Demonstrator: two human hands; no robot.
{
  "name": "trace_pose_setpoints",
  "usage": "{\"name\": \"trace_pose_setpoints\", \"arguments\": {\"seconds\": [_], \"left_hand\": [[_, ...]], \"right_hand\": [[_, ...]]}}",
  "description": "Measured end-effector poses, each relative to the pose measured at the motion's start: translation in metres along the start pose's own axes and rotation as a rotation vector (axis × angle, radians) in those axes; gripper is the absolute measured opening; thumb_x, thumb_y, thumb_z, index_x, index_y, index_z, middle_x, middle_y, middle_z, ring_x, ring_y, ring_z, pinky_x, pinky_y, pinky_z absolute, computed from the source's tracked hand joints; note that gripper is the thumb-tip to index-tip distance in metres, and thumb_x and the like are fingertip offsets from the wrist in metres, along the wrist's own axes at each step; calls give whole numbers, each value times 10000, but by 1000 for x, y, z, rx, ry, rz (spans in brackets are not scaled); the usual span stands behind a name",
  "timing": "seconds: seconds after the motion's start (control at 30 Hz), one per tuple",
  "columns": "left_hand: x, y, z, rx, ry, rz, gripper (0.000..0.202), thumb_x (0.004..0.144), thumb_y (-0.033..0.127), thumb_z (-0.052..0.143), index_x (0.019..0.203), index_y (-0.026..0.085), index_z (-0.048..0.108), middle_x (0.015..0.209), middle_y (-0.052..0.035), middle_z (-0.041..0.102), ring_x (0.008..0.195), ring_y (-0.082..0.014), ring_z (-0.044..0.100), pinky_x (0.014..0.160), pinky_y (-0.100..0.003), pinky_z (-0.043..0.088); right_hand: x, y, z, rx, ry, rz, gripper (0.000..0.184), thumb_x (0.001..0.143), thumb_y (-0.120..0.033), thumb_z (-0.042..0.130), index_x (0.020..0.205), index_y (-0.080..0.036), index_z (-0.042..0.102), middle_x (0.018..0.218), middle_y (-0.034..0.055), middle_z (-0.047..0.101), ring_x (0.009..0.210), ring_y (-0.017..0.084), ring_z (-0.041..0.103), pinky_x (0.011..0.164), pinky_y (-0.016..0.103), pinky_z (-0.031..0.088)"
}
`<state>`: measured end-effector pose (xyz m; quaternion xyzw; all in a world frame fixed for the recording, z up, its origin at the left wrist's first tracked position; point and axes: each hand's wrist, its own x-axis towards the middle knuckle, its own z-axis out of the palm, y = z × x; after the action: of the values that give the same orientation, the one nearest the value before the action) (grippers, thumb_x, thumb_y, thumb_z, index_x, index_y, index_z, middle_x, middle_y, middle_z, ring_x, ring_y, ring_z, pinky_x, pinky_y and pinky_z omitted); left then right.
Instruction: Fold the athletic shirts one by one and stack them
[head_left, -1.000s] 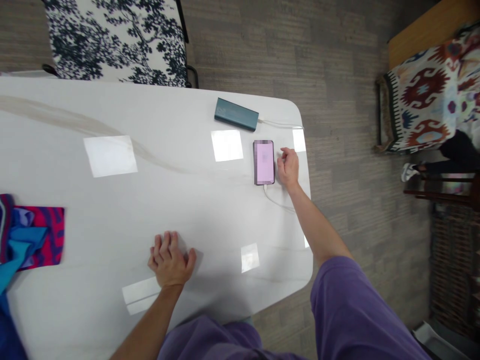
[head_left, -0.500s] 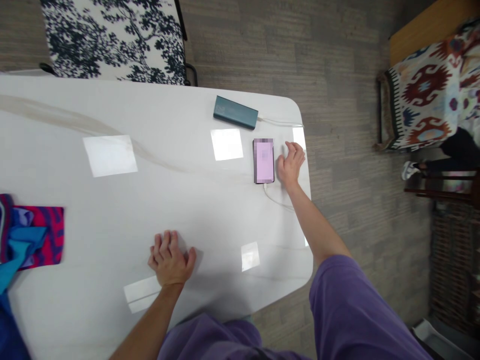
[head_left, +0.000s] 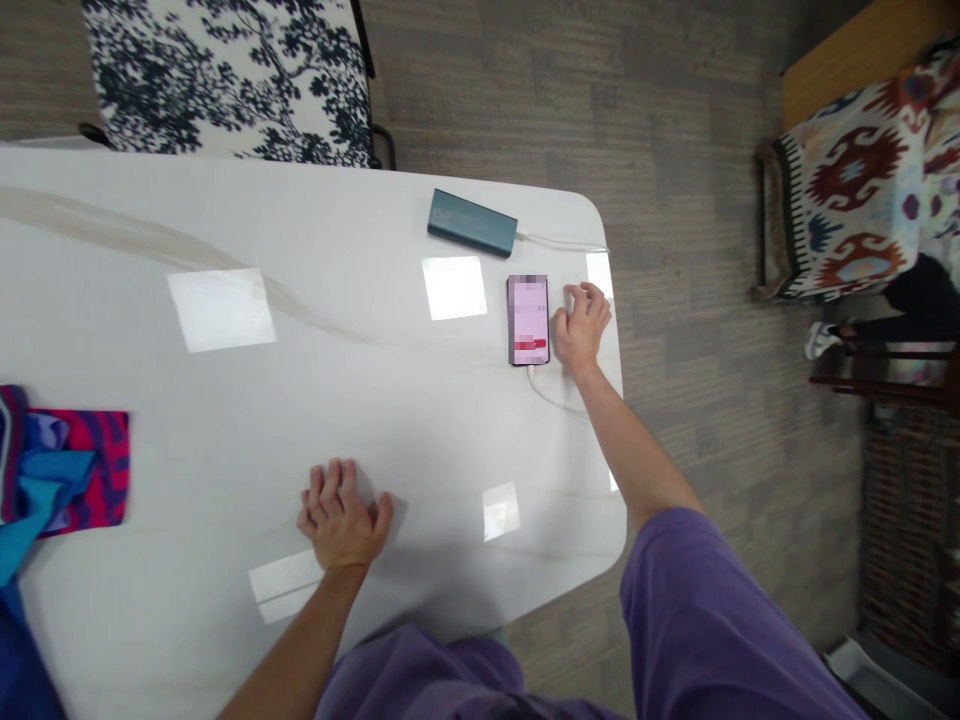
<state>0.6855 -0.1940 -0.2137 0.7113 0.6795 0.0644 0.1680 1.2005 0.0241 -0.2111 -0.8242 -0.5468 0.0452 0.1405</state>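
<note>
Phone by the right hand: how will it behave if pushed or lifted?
The phone lies flat, so it probably slides rather than tips or rolls. The glossy table may offer little grip. The white cable plugged into its near end would likely trail or tug.

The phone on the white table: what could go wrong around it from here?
The right forearm could snag the white cable plugged into the phone and drag the phone along. A tug on the other cable, which runs from the teal block to the edge of the table, might pull that block off.
</note>
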Motion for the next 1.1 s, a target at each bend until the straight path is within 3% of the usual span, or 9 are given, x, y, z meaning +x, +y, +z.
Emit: {"name": "trace_pose_setpoints", "arguments": {"seconds": [0.23,0.37,0.5,0.6,0.7,0.77,0.87,1.0,1.1], "left_hand": [[-2,-1,-3,28,-1,17,945,1082,517,610,1879,180,230,1858,-215,403,1792,-412,250,1434,-676,200],[-4,-1,-11,30,11,25,908,1104,478,591,1878,191,214,1872,-198,389,1798,-380,247,1449,-635,193],[-8,-2,-25,-25,6,33,848,1123,470,556,1857,165,259,1879,-196,380,1806,-362,219,1470,-604,134],[-12,-8,-36,-140,-18,44,866,1107,490,596,1843,152,289,1887,-218,351,1817,-369,158,1471,-600,100],[-13,-17,-50,-325,-52,63,853,1104,494,631,1829,167,322,1888,-244,330,1821,-387,113,1453,-642,97],[-13,-30,-67,-487,-87,74,765,1124,469,608,1793,175,381,1866,-258,363,1808,-401,160,1428,-679,150],[-21,-73,-109,-667,-126,121,604,1125,408,603,1680,191,507,1750,-235,520,1687,-362,435,1367,-609,350],[-71,-191,-181,-656,-111,168,423,1087,341,655,1492,222,639,1391,-129,731,1296,-281,713,1212,-492,496],[-144,-304,-230,-566,-70,-45,329,1074,350,682,1376,222,676,1242,-95,738,1115,-253,719,1114,-440,513]], "right_hand": [[-4,-5,-1,-43,17,8,503,1056,-286,517,1537,-239,658,1611,178,537,1443,353,473,1295,617,372],[-2,-19,-16,32,-57,73,493,1042,-269,514,1507,-228,674,1612,182,541,1462,344,434,1296,607,348],[12,-36,-65,207,-126,198,353,1037,-281,478,1271,-230,737,1461,176,634,1313,314,494,1242,599,395],[-10,-52,-122,241,-78,246,277,1008,-322,468,1156,-287,700,1278,137,693,1127,298,563,1201,612,442],[-91,-88,-174,272,-113,248,247,932,-406,489,1064,-310,675,1096,95,719,971,301,638,1108,603,548],[-178,-128,-194,305,-212,219,216,859,-482,548,953,-329,668,932,70,724,866,325,688,987,607,626],[-332,-202,-200,352,-403,170,184,757,-550,624,740,-368,601,744,53,698,721,378,729,810,655,668],[-510,-301,-179,449,-689,181,205,704,-579,688,692,-394,601,687,59,662,676,435,773,759,741,662],[-582,-390,-153,507,-841,163,204,707,-595,694,758,-404,645,693,19,624,689,424,789,785,757,661]]}}
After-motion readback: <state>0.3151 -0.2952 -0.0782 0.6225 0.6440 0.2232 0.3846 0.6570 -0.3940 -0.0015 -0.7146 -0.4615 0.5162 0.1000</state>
